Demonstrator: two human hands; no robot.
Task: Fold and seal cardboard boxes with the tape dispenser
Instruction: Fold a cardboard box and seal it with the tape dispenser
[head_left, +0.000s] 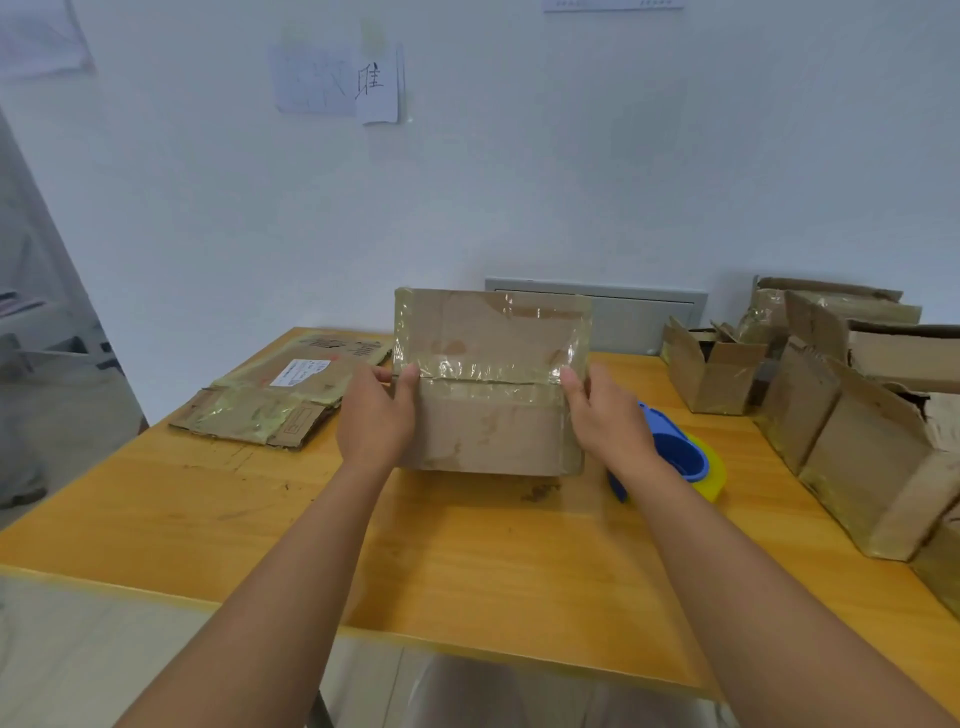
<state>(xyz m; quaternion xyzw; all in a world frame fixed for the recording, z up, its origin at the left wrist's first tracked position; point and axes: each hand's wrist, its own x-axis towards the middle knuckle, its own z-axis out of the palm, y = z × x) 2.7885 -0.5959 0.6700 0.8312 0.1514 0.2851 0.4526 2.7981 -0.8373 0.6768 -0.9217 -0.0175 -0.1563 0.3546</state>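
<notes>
Packing room: cardboard boxes (852, 415), wooden table (467, 561).

The box (491, 410) held over the middle of the table (467, 561) is made of matt brown cardboard, scuffed and stained, with glossy, wrinkled clear tape laid across its flap seam and edges. The table is surfaced in smooth orange-yellow wood grain with a slight sheen, marked by dark scratches. Near its right edge, the tape dispenser (675, 452) is formed of smooth blue plastic with a yellow part. At the far left corner, flattened cardboard (280, 400) is covered in shiny yellowish tape.
</notes>
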